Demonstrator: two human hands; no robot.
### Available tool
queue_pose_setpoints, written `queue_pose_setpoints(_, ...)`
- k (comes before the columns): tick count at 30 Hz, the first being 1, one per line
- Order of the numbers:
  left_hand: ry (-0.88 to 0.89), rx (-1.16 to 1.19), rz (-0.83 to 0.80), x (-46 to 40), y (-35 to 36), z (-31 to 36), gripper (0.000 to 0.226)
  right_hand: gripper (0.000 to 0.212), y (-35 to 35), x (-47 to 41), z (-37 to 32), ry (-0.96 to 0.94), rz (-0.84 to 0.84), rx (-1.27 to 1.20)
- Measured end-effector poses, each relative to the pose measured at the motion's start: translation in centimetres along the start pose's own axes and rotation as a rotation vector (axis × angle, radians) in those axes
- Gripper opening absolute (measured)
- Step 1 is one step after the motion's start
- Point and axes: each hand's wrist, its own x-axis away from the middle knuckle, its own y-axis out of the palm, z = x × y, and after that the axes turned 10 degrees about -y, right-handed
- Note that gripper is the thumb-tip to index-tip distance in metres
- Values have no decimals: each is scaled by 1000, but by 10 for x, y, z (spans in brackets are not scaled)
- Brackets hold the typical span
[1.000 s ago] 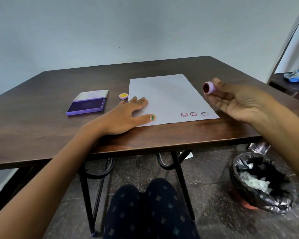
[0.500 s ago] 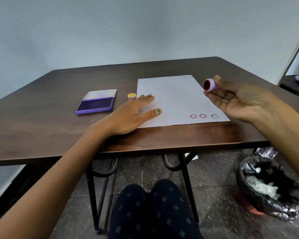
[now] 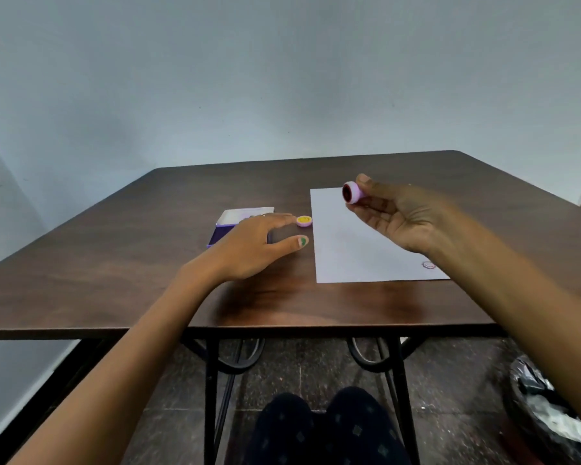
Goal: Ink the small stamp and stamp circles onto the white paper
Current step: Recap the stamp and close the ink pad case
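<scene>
My right hand (image 3: 396, 219) holds the small pink stamp (image 3: 353, 192) above the white paper (image 3: 349, 250), its dark red face turned to the left. One stamped circle (image 3: 428, 265) shows near the paper's front right corner; my right forearm hides the paper beside it. My left hand (image 3: 252, 245) hovers with fingers spread just left of the paper, off the sheet. It partly covers the purple ink pad (image 3: 227, 223), whose lid lies open. The stamp's yellow cap (image 3: 304, 221) lies on the table by my left fingertips.
The dark wooden table (image 3: 114, 263) has its front edge close to me. A bin with a black liner (image 3: 547, 417) stands on the floor at the right. My knees (image 3: 322, 431) are under the table.
My left hand has slid off the paper toward the ink pad. My right hand has carried the stamp leftward over the paper. The camera has tilted up and turned left.
</scene>
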Motion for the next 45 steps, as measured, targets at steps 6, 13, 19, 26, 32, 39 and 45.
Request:
queue_pose_setpoints(6,-74,-121,-39,-37,-2,-3,60,10,20,-10,12,0,21,7)
queue_pose_setpoints(13,-113,-207,-140,-80,0,15,52,8,22,-16,11,-17,32,2)
queue_pose_setpoints(19,-63,-270,-136,-91,4,18,31,14,17,-17,10,-20,64,7)
queue_pose_setpoints(26,-57,-244,-105,-87,8,21,28,19,15,-15,6,-21,62,0)
queue_pose_setpoints(32,-45,-60,-5,-75,3,24,26,13,13,-11,2,-18,60,19)
queue_pose_setpoints(39,-232,1018,73,-33,-14,28,8,10,11,-3,-3,-12,54,-32)
queue_pose_setpoints(45,-245,1329,-53,7,-6,25,13,7,19,12,4,-17,8,-40)
